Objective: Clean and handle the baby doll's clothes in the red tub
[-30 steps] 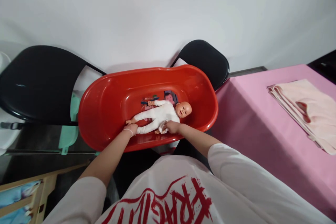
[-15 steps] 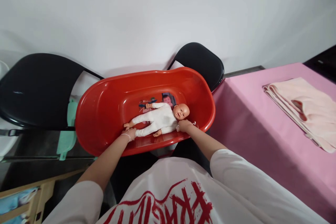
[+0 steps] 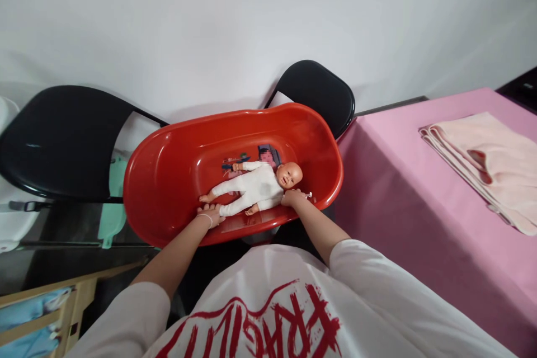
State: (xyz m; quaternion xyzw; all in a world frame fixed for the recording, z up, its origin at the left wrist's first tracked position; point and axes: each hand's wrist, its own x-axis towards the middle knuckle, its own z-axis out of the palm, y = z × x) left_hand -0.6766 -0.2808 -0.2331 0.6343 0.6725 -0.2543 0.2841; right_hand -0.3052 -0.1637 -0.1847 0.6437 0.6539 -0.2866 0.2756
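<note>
A baby doll point(image 3: 258, 187) in a white suit lies on its back in a red plastic tub point(image 3: 168, 168), head to the right. My left hand point(image 3: 210, 215) rests at the doll's near foot, fingers around it. My right hand point(image 3: 293, 197) sits by the tub's near rim, just below the doll's head and shoulder. Its fingers are curled on a small white cloth point(image 3: 309, 194), of which only a bit sticks out.
The tub rests across two black chairs point(image 3: 62, 140) point(image 3: 323, 92) against a white wall. A pink-covered table point(image 3: 419, 196) at the right holds a folded peach towel point(image 3: 486, 156). A mint-green object point(image 3: 111, 218) sits under the tub's left end. A wooden frame point(image 3: 46, 302) is lower left.
My right hand moved from the doll's near arm to beside its head. My left hand shifted slightly down from both feet to the near foot. The doll stayed in place.
</note>
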